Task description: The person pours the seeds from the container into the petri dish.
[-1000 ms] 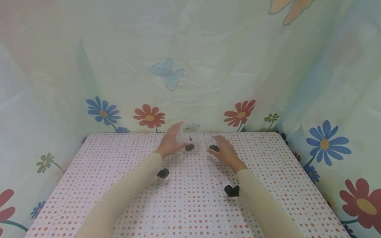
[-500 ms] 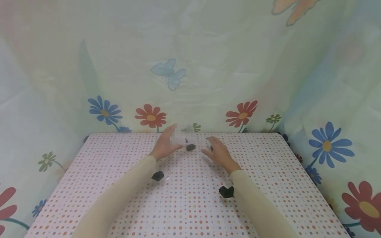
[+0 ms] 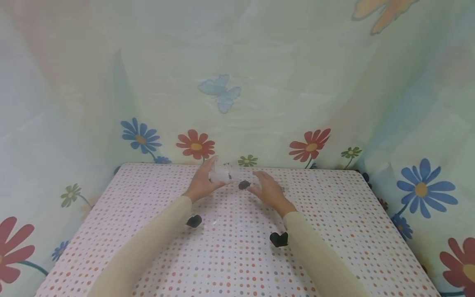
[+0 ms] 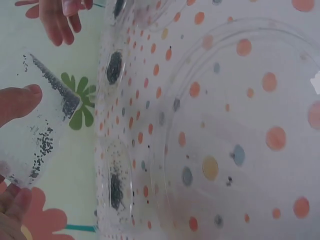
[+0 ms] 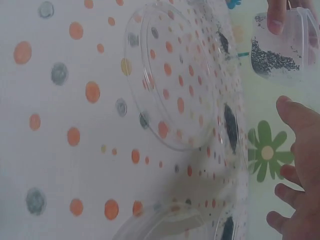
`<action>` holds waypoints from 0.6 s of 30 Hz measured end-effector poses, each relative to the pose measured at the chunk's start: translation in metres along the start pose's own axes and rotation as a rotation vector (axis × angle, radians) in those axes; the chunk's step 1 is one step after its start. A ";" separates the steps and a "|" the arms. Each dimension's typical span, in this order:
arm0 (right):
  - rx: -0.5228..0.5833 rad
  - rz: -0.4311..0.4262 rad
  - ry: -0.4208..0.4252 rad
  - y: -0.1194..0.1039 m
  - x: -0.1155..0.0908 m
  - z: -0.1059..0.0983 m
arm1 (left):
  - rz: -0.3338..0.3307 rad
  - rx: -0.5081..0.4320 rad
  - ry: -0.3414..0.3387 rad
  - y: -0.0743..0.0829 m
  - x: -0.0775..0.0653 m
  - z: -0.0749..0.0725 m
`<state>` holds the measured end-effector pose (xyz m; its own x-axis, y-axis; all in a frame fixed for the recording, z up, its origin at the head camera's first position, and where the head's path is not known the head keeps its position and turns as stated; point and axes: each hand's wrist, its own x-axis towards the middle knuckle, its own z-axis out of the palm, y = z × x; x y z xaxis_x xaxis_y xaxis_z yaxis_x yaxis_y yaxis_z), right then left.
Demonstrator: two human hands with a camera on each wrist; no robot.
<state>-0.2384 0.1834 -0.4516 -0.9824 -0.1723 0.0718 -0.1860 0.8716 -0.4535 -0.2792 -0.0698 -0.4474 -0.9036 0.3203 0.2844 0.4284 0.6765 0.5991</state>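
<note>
My left hand (image 3: 202,180) grips a clear plastic container (image 3: 224,172) between thumb and fingers, raised at the back of the table. Small black grains (image 5: 275,59) lie gathered along one side inside the tilted container. Just right of it my right hand (image 3: 271,191) hovers with thumb and fingers spread, holding nothing. Between and below the hands is a pile of black grains (image 3: 244,185). In the left wrist view, small clear dishes with grain piles (image 4: 115,190) stand in a row beneath the container. Another pile (image 5: 230,127) shows in the right wrist view.
Large round clear lids or dishes (image 5: 175,85) lie on the dotted table (image 3: 237,264) nearer the body. Dark heart-shaped pieces (image 3: 279,239) sit by each forearm. A flowered cloth (image 3: 259,103) hangs behind the table's back edge and along the sides.
My left hand has moved left across the table with the container. The right hand has shifted slightly left too. The head view has turned a little left.
</note>
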 end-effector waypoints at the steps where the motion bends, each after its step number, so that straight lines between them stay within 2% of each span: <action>1: 0.010 -0.003 -0.003 -0.002 0.000 0.000 | -0.007 0.002 0.001 -0.002 -0.001 -0.001; 8: 0.046 -0.008 -0.026 -0.013 0.005 0.004 | -0.063 0.003 0.015 -0.011 -0.008 -0.011; 12: 0.041 -0.010 -0.039 -0.017 0.009 0.009 | -0.096 -0.014 0.045 -0.015 -0.013 -0.016; 18: 0.029 -0.048 -0.035 -0.024 0.014 0.014 | -0.178 -0.031 0.061 -0.022 -0.021 -0.023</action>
<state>-0.2478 0.1536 -0.4524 -0.9712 -0.2298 0.0637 -0.2319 0.8482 -0.4762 -0.2698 -0.1063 -0.4494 -0.9639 0.1556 0.2160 0.2620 0.6982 0.6662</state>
